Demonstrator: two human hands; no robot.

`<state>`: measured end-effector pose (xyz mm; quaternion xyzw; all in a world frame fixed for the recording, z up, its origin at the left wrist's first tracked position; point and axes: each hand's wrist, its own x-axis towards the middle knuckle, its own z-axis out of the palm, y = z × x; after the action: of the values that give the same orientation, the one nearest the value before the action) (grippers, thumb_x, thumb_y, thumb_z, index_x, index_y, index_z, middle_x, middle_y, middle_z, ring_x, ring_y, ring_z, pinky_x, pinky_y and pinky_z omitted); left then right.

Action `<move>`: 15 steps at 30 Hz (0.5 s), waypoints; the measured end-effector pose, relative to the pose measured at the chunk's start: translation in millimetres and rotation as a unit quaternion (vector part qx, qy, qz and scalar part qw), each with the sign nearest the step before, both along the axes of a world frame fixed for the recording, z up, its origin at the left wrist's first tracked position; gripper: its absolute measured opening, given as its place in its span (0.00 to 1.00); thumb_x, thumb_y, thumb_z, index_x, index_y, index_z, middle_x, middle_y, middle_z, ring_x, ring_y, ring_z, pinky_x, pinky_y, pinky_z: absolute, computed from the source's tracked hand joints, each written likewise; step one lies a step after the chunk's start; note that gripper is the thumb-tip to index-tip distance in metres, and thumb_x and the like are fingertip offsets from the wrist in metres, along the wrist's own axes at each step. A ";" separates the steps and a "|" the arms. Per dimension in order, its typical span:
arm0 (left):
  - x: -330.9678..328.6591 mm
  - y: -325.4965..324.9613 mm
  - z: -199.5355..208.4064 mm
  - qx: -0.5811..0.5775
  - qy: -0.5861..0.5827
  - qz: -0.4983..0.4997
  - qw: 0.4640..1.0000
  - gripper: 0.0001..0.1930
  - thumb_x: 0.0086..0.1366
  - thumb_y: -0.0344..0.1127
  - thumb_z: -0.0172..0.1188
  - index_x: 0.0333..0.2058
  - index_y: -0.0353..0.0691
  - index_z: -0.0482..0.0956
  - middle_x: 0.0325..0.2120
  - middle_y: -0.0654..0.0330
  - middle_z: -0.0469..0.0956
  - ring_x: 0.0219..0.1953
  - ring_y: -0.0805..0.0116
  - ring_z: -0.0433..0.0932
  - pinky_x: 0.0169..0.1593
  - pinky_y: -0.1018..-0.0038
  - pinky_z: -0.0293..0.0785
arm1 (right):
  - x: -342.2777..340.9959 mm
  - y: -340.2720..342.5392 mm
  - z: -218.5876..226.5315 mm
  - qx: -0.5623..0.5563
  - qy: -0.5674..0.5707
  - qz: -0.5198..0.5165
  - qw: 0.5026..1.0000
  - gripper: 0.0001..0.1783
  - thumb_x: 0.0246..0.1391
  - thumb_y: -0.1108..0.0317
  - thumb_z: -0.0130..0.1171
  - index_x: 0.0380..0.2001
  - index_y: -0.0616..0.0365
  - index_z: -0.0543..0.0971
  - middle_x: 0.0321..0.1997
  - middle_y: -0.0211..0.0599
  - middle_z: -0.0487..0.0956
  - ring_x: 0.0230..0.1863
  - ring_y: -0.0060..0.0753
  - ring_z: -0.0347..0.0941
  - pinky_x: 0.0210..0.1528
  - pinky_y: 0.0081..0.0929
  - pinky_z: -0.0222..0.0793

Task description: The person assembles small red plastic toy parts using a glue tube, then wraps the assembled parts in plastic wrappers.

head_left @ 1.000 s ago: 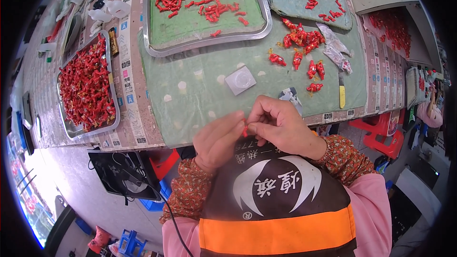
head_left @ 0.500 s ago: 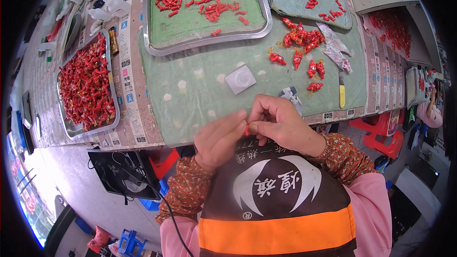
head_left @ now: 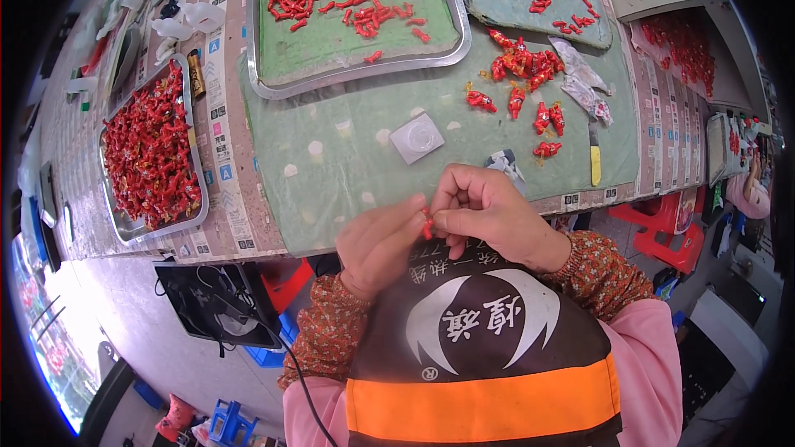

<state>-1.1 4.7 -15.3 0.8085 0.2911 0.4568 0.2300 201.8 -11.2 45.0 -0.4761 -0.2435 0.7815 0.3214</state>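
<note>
Pinching small red piece (head_left: 427, 224): left hand (head_left: 377, 247), right hand (head_left: 490, 217); piece partly covered, left thumb hidden.

Bright; floor (head_left: 124, 306) glare at left; black, curved fisheye rim.

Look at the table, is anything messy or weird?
A bit messy: some red wrapped pieces lie loose on the green mat beside a crumpled pale cloth, unlike the red heap in the metal tray at left.

The left hand (head_left: 377, 247) and right hand (head_left: 501, 219) nearly meet, right fingers (head_left: 454, 182) curled.
</note>
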 end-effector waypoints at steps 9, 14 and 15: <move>-2.6 -0.3 -3.4 0.014 0.018 -0.003 1.000 0.13 0.50 0.22 0.66 0.37 0.39 0.83 0.41 0.52 0.84 0.30 0.62 0.84 0.31 0.73 0.78 | 0.0 2.5 -2.5 -0.010 -0.019 0.006 1.000 0.07 0.57 0.76 0.60 0.32 0.61 0.70 0.28 0.32 0.77 0.25 0.19 0.75 0.26 0.21 0.78; -1.3 -0.6 -3.3 0.005 0.024 0.006 1.000 0.14 0.50 0.22 0.67 0.38 0.40 0.83 0.41 0.52 0.84 0.29 0.62 0.83 0.31 0.73 0.77 | 0.0 2.1 -2.9 0.003 -0.023 -0.006 1.000 0.06 0.58 0.76 0.59 0.33 0.62 0.71 0.29 0.32 0.77 0.26 0.18 0.75 0.28 0.19 0.78; 0.0 -0.3 -3.0 -0.007 0.016 0.012 1.000 0.14 0.50 0.23 0.67 0.38 0.41 0.82 0.41 0.52 0.84 0.29 0.62 0.83 0.31 0.73 0.77 | -0.7 2.3 -2.0 0.004 -0.024 -0.005 1.000 0.06 0.58 0.76 0.59 0.33 0.62 0.71 0.29 0.32 0.77 0.26 0.18 0.75 0.28 0.19 0.78</move>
<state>-1.1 4.4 -18.3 0.8107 0.3078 0.4443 0.2251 201.1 -8.9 43.0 -0.4942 -0.2521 0.7675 0.3213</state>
